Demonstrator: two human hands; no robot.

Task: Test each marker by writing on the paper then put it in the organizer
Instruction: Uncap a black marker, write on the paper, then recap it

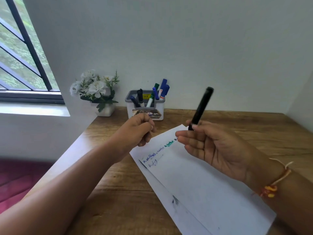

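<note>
My right hand (208, 146) holds a black marker (201, 107) by its lower end, the body tilted up and to the right above the paper. My left hand (137, 128) hovers over the paper's far left corner with its fingers curled closed; whether it pinches a cap I cannot tell. The white paper (194, 184) lies slanted on the wooden desk, with blue, green and black scribbles near its top. The grey-and-white organizer (145, 114) stands at the back of the desk and holds several markers with blue, green and black caps.
A small white pot of white artificial flowers (96, 90) stands left of the organizer by the wall. A barred window (22, 56) is at the far left. The wooden desk (118, 184) ends at its left edge, with a red surface below. Walls close off the back and right.
</note>
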